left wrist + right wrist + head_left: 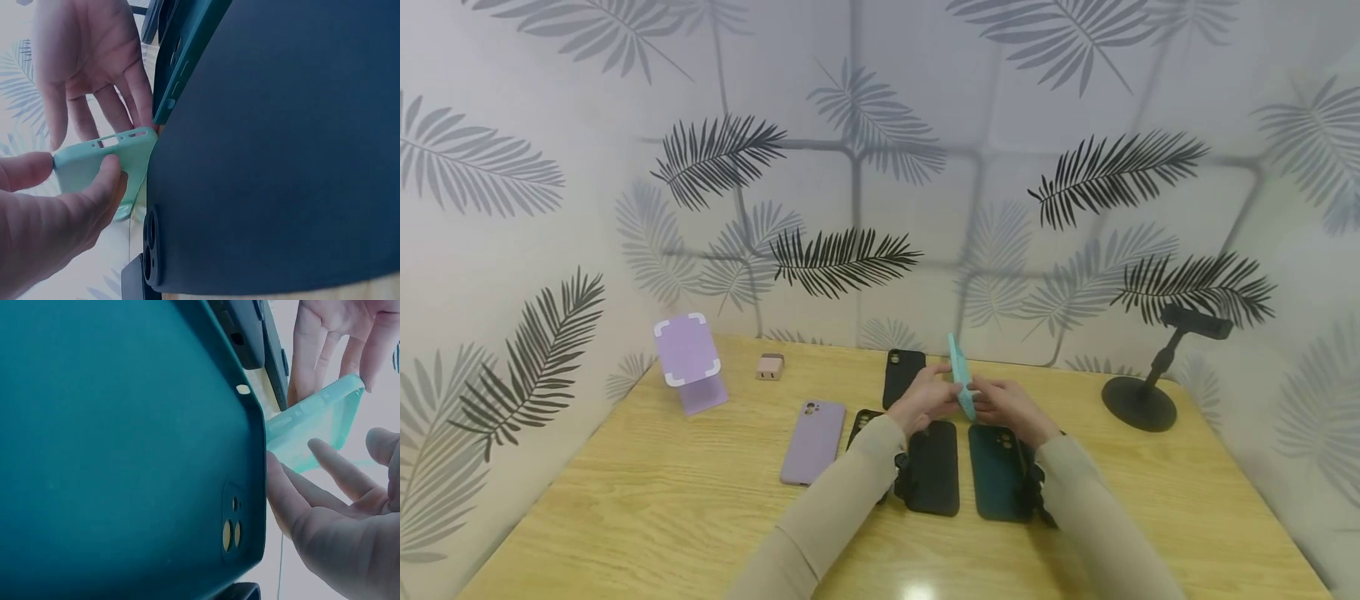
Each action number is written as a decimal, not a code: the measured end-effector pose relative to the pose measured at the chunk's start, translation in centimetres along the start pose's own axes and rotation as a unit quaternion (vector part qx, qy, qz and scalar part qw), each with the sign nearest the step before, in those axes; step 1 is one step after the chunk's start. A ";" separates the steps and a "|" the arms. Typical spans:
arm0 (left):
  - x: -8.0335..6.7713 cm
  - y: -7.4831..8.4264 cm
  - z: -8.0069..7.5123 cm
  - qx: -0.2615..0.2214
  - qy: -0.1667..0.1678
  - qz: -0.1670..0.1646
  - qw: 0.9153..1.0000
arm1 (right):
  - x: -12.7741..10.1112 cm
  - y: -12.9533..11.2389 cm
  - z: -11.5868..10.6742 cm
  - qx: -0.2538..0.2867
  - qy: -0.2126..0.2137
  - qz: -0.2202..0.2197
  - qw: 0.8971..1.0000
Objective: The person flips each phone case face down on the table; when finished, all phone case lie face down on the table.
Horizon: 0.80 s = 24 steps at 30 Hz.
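Note:
A mint-green phone case [959, 375] stands on edge, raised above the table between both hands. My left hand [931, 396] pinches it, thumb at one corner and fingers on its flat face in the left wrist view. My right hand [1011, 406] touches the other side with extended fingertips; its thumb stands apart from the case in the right wrist view. Under the hands lie a black phone case [936, 479] and a dark teal phone case [995, 475]. Another black phone case [904, 367] lies behind the left hand. A further dark case [861, 423] is partly hidden by the left sleeve.
To the left lies a lilac phone case [814, 440]. Farther back are a small pink charger plug [770, 367] and a lilac phone stand [688, 350]. A black round-based stand [1138, 403] is at the right. Behind the wooden table [700, 517] rises a leaf-patterned wall.

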<state>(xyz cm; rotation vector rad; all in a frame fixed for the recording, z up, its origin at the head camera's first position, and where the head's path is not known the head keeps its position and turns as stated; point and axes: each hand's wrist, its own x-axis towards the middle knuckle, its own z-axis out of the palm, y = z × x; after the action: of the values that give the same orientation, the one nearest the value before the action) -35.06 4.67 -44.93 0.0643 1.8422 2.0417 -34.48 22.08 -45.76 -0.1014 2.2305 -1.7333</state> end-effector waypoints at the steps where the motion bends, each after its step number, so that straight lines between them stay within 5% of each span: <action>1: 0.0 0.0 0.1 -0.002 -0.009 0.002 1.000 | 0.1 0.0 0.0 0.008 0.000 0.004 1.000; 8: -0.1 -0.1 0.3 0.002 -0.051 0.002 0.999 | 0.3 0.0 0.3 0.044 0.000 0.019 0.999; 24: 0.2 -0.3 0.0 0.023 -0.059 -0.003 0.998 | 0.6 0.0 0.1 0.040 -0.002 0.005 0.999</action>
<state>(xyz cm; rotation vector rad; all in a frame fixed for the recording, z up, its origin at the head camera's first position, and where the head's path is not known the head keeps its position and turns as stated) -35.19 4.75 -45.22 0.1873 1.8153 1.9474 -34.97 21.82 -45.91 -0.0760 2.1519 -1.8121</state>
